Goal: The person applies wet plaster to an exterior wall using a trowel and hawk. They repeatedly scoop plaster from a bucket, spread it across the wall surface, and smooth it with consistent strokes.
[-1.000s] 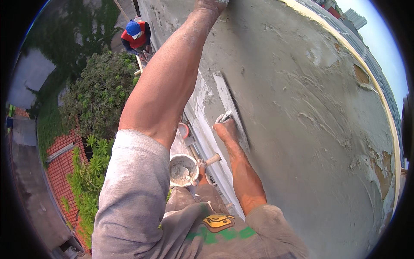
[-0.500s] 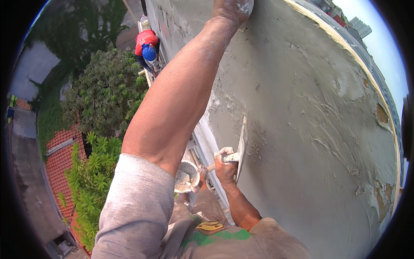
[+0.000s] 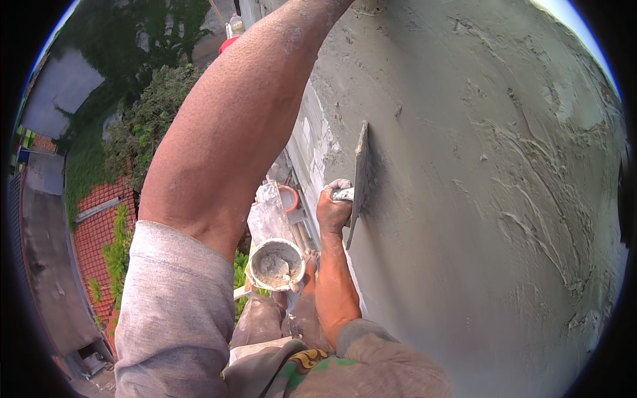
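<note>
My right hand (image 3: 334, 207) is closed round the handle of a plastering trowel (image 3: 359, 179). The trowel's long flat blade stands on edge to the view, against the wet grey plaster of the wall (image 3: 458, 265). My left arm (image 3: 232, 113) reaches up across the picture, and its hand lies beyond the top edge. Below my right hand, near my feet, stands a white bucket (image 3: 251, 268) with grey mortar (image 3: 271, 262) and what looks like a scoop in it.
A narrow mortar-splashed plank (image 3: 267, 215) runs beneath me at height, beside a red-rimmed tub (image 3: 288, 198). Far below on the left are trees (image 3: 159, 109) and a red tiled roof (image 3: 99, 229). A co-worker's red shirt (image 3: 227, 44) shows behind my left arm.
My right hand and the trowel have moved farther up the wall. My left hand has gone out past the top edge. More of the bucket and plank shows; the co-worker is mostly hidden.
</note>
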Demonstrator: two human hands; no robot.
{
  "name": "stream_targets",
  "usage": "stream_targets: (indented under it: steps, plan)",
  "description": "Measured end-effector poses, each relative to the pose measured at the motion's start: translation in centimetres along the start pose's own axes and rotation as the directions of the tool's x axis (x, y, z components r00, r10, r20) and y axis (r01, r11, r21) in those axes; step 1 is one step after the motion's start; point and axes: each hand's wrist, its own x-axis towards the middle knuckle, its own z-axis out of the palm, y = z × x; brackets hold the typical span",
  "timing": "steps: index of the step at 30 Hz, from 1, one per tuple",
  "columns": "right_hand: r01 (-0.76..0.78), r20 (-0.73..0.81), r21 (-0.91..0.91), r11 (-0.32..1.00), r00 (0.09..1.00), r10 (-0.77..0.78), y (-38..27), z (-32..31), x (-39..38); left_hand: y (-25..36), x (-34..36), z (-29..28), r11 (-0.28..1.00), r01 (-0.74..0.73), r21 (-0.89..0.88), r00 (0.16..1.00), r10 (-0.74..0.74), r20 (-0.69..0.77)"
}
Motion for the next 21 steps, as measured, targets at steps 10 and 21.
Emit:
stream_targets:
  steps: [10, 21]
  plan:
    - [-0.27, 0.113, -0.08, 0.96, 0.954, 0.278, -11.5, -21.4, -4.5, -0.8, 0.4, 0.9, 0.928, 0.273, -0.253, 0.961, -0.271, 0.045]
    - [-0.239, 0.03, -0.263, 0.935, 0.966, 0.256, -25.3, -31.5, -1.9, -0.3, -2.0, 1.4, 0.945, 0.005, 0.328, 1.0, -0.012, 0.018]
